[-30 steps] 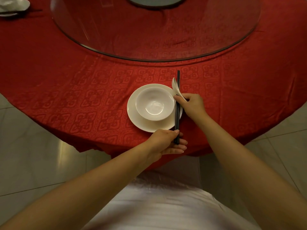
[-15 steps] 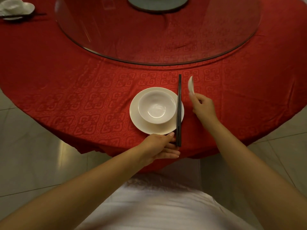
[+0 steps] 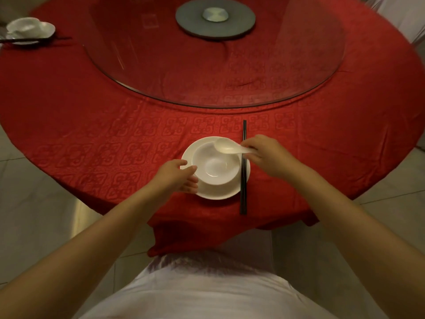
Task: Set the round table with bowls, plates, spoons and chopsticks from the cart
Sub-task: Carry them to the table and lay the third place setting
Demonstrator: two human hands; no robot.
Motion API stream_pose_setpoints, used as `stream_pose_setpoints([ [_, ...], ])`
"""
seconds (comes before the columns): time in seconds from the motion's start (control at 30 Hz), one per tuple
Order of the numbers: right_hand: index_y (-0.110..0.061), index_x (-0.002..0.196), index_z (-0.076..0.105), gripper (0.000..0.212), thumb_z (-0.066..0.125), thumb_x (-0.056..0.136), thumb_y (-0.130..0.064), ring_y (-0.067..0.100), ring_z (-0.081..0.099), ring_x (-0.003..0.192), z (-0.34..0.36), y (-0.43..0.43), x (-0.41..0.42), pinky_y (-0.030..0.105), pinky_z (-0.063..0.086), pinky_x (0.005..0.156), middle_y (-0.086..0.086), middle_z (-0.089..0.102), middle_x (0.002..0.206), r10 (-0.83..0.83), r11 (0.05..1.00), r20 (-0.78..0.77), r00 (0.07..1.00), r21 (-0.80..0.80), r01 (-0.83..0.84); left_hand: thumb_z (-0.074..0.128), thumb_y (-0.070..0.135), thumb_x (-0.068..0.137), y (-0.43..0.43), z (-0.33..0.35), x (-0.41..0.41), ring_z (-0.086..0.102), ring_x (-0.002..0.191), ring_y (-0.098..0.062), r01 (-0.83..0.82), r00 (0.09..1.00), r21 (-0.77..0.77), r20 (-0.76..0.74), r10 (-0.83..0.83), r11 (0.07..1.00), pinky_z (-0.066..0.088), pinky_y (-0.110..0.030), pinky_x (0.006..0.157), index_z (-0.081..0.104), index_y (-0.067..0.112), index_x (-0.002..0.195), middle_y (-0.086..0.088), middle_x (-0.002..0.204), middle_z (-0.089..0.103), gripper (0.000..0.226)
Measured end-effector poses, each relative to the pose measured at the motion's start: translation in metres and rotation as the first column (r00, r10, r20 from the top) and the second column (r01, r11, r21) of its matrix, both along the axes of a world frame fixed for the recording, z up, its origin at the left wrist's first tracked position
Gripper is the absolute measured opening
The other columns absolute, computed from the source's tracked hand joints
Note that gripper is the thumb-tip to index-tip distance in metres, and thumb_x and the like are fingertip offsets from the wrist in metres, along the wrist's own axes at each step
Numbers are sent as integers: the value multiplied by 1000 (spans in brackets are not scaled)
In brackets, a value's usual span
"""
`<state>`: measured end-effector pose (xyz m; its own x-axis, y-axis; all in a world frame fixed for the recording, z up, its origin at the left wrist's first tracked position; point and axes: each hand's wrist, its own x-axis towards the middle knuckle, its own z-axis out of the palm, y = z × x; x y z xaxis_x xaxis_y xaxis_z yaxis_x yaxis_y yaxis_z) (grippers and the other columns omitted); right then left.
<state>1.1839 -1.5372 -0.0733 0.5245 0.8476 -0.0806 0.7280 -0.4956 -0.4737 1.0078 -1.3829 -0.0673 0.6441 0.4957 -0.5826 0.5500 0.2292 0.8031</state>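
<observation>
Head view is showing the right hand [image 3: 264, 155] pinching the white spoon [image 3: 226, 147] by its handle, scoop hovering over the far rim of the bowl [image 3: 215, 168], the left hand [image 3: 176, 177] lying loose-fingered against its side — spoon judged light, stiff, glaze-slick, chippable — handle being the proper hold.

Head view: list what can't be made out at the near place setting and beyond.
Handle end of the spoon: head view, buried in the grip of the right hand.
Left rim of the plate: head view, covered by the left hand; whether it holds the bowl is unclear.
Part of the chopsticks: head view, crossed by spoon and right hand.
The far setting: head view, cut by the left edge, small and dim.
</observation>
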Motion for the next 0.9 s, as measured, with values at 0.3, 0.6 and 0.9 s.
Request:
stream_pose_setpoints([
  [0.3, -9, 125, 58, 35, 54, 91, -9, 28, 52, 101, 0, 15, -12, 40, 46, 84, 10, 50, 112, 195, 973, 54, 979, -138, -186, 41, -5, 94, -5, -16, 15, 58, 32, -9, 10, 1000, 16, -14, -9, 1000, 55, -21, 44, 44, 0, 133, -17, 64, 56, 39],
  [0.6, -15, 120, 62, 32, 56, 89, -12, 23, 50, 111, -8, 17, -9, 39, 41, 95, 6, 55, 115, 156, 983, 68, 985, -111, -148, 42, -6, 93, -2, -23, 17, 59, 32, -10, -35, 999, 10, 15, 35, 999, 54, -19, 42, 45, 0, 133, -17, 62, 57, 41],
  [0.9, -16, 128, 54, 41, 59, 88, -17, 25, 54, 105, -15, 13, -8, 37, 44, 90, 4, 51, 119, 148, 989, 121, 982, -46, -143, 48, 8, 94, -12, -27, 2, 60, 42, -14, -128, 992, 43, 23, 127, 991, 52, -22, 41, 51, 6, 101, -15, 69, 62, 8],
])
